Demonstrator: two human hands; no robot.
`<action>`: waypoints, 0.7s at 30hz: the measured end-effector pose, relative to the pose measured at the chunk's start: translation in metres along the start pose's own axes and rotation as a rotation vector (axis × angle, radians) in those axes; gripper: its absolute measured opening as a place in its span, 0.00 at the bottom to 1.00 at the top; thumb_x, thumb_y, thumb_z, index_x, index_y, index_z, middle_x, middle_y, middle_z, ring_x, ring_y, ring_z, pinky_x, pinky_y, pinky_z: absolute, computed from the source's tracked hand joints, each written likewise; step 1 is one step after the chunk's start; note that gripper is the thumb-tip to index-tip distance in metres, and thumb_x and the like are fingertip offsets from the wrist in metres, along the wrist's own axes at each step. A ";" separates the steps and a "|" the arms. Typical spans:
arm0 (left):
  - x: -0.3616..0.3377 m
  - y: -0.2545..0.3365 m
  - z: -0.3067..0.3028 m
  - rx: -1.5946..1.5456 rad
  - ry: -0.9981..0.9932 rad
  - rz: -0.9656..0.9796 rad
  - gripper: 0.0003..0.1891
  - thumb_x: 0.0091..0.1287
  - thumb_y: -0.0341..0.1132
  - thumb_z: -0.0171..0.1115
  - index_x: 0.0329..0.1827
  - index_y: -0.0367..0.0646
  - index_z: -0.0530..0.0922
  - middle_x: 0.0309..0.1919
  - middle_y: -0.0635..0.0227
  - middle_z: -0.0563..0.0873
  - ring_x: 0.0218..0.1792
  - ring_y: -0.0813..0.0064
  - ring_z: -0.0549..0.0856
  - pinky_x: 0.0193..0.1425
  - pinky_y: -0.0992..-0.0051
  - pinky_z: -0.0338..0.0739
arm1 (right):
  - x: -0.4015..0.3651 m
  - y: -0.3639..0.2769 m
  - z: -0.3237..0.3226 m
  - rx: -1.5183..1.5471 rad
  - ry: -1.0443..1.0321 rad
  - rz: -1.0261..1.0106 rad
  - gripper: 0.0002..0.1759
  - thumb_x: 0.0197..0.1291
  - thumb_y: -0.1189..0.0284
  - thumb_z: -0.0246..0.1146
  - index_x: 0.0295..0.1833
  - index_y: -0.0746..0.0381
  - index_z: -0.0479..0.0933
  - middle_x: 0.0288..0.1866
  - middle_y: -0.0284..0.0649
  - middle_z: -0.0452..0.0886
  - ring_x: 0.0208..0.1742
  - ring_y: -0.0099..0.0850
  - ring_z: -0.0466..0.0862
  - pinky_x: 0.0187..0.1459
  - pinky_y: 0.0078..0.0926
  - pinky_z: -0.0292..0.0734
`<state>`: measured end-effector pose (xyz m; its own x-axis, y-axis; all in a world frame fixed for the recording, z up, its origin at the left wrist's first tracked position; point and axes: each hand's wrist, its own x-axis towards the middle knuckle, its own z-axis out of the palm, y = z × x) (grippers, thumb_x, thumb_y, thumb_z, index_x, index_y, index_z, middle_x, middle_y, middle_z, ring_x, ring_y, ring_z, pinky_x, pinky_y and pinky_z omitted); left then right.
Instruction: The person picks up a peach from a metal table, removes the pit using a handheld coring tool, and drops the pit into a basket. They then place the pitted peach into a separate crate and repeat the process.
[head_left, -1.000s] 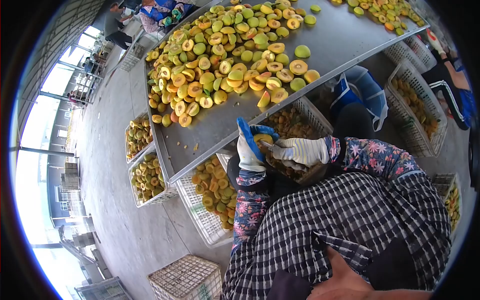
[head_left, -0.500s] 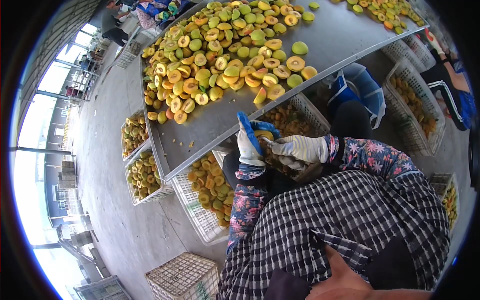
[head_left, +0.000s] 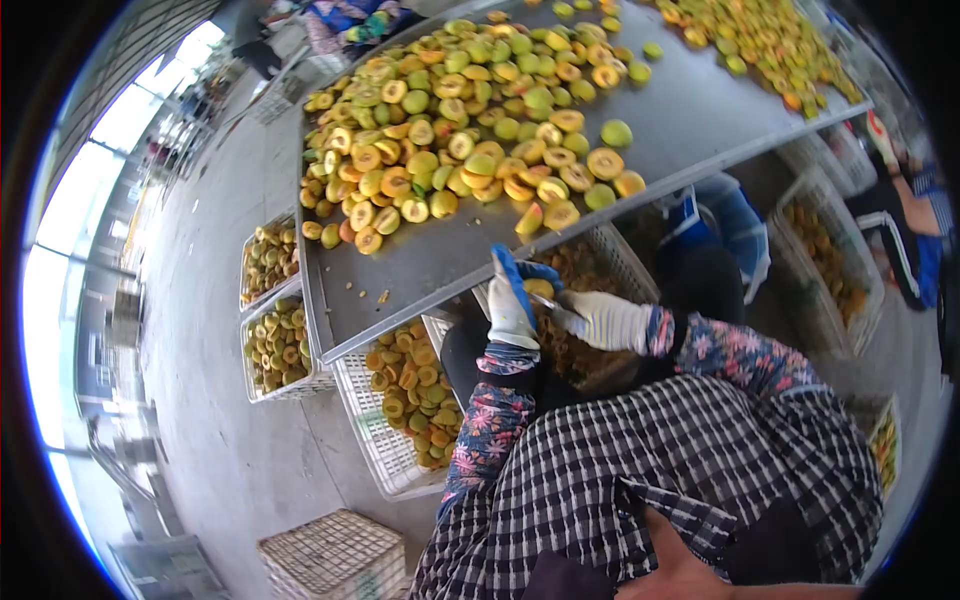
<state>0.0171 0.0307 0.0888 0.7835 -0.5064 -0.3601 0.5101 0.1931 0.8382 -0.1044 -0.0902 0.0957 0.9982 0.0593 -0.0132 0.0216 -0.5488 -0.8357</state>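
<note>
My left hand (head_left: pixel 514 300), in a white glove with blue on its palm side, holds a fruit half (head_left: pixel 538 289) just past the front edge of the metal table (head_left: pixel 350 290). My right hand (head_left: pixel 605 320), in a striped whitish glove, is closed round a small tool (head_left: pixel 562 308) whose tip meets the fruit. Below both hands is a crate of dark orange pieces (head_left: pixel 572 350). On the table lies a large heap of yellow-green fruit halves (head_left: pixel 430 130), with cut faces and pits visible on many.
Crates of fruit stand left of the table (head_left: pixel 275 345) and beside my legs (head_left: pixel 410 390). An upturned crate (head_left: pixel 335 555) is at the lower left. A blue bucket (head_left: pixel 735 225) and another crate (head_left: pixel 825 260) are on the right, near another person's arm (head_left: pixel 905 200).
The view has shifted and turned slightly. My hands remain together at the fruit, and my right hand's fingers sit differently around the tool.
</note>
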 end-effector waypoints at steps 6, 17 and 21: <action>-0.006 -0.002 0.013 -0.030 0.058 0.030 0.44 0.71 0.69 0.40 0.25 0.30 0.81 0.21 0.54 0.85 0.21 0.62 0.85 0.31 0.66 0.83 | -0.006 -0.019 0.004 0.472 -0.035 0.309 0.18 0.72 0.59 0.54 0.53 0.64 0.72 0.27 0.40 0.79 0.30 0.42 0.81 0.33 0.39 0.75; 0.005 -0.006 0.004 -0.026 -0.182 0.046 0.38 0.74 0.63 0.42 0.34 0.30 0.81 0.25 0.55 0.86 0.23 0.64 0.86 0.33 0.69 0.82 | -0.014 -0.037 -0.014 0.945 -0.223 0.585 0.21 0.70 0.45 0.54 0.43 0.52 0.72 0.21 0.27 0.68 0.15 0.20 0.67 0.18 0.20 0.61; 0.007 -0.014 0.007 -0.082 -0.183 0.120 0.35 0.72 0.64 0.47 0.33 0.33 0.79 0.25 0.54 0.84 0.24 0.58 0.85 0.34 0.62 0.83 | -0.015 -0.033 -0.020 1.080 -0.269 0.603 0.22 0.70 0.44 0.53 0.39 0.53 0.71 0.19 0.27 0.66 0.15 0.19 0.65 0.18 0.19 0.58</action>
<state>0.0131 0.0184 0.0769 0.7665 -0.6184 -0.1733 0.4502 0.3249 0.8317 -0.1193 -0.0895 0.1338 0.7874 0.2742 -0.5521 -0.6154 0.4029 -0.6775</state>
